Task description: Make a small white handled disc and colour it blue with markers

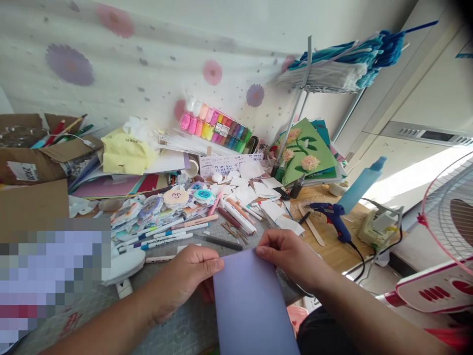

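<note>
So both hands are pretty much pinched shut on the card [251, 301]: left hand [195, 271] thumb on its far left corner, right hand [283, 251] on the far right one. It's plain, pale purple, flat-looking, held over the near edge of the counter [177, 320], long axis running away from the person, far end tipped slightly left.

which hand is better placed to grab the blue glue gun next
Probably the right hand, nearer the glue gun; the left hand is farther away, and both hold the purple sheet.
</note>
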`<action>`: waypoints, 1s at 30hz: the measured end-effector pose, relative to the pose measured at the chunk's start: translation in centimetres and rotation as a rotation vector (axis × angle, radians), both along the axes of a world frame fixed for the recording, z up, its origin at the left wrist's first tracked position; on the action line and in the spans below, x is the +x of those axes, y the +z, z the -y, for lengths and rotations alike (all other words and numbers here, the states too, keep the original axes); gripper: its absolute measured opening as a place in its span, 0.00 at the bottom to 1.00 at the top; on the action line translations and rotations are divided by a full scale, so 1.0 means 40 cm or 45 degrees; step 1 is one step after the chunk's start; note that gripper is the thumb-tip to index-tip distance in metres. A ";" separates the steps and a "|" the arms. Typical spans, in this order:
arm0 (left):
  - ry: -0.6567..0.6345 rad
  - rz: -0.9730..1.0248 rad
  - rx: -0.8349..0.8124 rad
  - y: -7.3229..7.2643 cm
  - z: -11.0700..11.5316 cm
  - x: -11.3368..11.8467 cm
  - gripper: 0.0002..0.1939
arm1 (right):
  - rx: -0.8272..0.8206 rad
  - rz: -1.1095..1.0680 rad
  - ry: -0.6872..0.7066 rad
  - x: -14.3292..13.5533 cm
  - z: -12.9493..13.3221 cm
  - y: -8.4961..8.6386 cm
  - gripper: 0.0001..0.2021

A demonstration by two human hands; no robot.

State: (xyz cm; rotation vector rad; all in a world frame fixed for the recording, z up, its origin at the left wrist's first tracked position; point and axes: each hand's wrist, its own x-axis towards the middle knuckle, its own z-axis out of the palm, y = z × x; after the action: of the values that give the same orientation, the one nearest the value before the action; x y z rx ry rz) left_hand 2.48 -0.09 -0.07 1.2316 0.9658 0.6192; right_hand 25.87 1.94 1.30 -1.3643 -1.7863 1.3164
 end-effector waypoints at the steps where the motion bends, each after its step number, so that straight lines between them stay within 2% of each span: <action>1: -0.008 -0.015 0.007 0.000 0.000 0.001 0.20 | 0.005 0.011 0.005 -0.001 -0.002 -0.001 0.09; 4: -0.006 -0.099 0.086 -0.001 0.000 0.003 0.20 | 0.089 0.160 0.087 -0.005 0.005 0.009 0.08; 7: 0.013 -0.234 0.211 -0.006 0.005 0.011 0.19 | 0.377 0.347 0.243 -0.021 0.025 0.022 0.07; 10: -0.014 -0.511 0.463 -0.015 0.022 0.026 0.18 | 0.659 0.579 0.414 -0.051 0.054 0.023 0.08; 12: -0.067 -0.690 0.654 -0.021 0.035 0.037 0.18 | 0.716 0.697 0.442 -0.067 0.070 0.020 0.09; 16: -0.120 -0.735 0.802 -0.026 0.048 0.047 0.19 | 0.668 0.697 0.451 -0.058 0.082 0.023 0.10; 25: -0.185 -0.630 0.815 -0.037 0.067 0.038 0.21 | 0.387 0.521 0.370 0.054 0.102 0.036 0.08; 30: -0.086 -0.559 0.816 -0.062 0.077 0.048 0.20 | 0.261 0.314 0.345 0.075 0.112 0.008 0.08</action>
State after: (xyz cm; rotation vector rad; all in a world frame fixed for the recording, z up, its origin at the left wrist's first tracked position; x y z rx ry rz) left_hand 4.40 -3.17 -2.56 2.0218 1.1187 0.6400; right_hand 28.87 -2.55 1.63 -1.2470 -2.2704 1.0920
